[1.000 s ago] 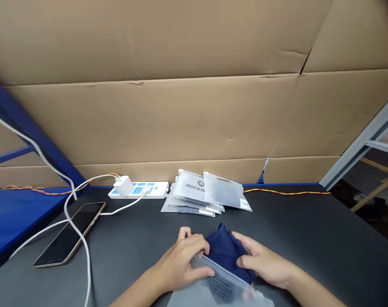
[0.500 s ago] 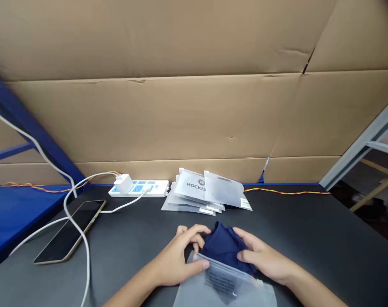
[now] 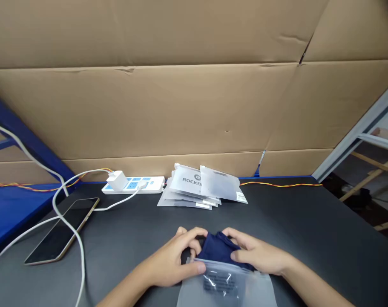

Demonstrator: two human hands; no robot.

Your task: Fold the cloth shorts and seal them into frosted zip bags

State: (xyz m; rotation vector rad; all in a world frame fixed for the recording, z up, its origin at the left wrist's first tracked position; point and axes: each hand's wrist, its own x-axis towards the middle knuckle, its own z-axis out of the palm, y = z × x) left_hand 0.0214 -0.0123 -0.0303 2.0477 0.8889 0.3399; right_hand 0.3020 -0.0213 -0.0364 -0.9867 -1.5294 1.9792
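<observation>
A folded dark navy cloth (image 3: 217, 248) sits partly inside a frosted zip bag (image 3: 227, 290) at the front of the table, its upper part sticking out of the bag's mouth. My left hand (image 3: 177, 260) grips the bag's left top edge, thumb on the front, with fingers bent beside the cloth. On the other side, my right hand (image 3: 256, 253) pinches the cloth's right part between thumb and fingers. Dark print shows on the bag, and the cloth's lower end is blurred behind the translucent plastic.
Several frosted zip bags (image 3: 194, 185) lie piled at the back. Left of them are a white power strip (image 3: 152, 184) with a plugged-in charger (image 3: 117, 181), a phone (image 3: 62, 230) and a loose white cable (image 3: 80, 251). A cardboard wall (image 3: 168, 115) closes the black table's (image 3: 286, 230) far side.
The cloth has gone lower into the bag, with less of it sticking out. My right hand has shifted slightly left with it, and the camera view has moved a little.
</observation>
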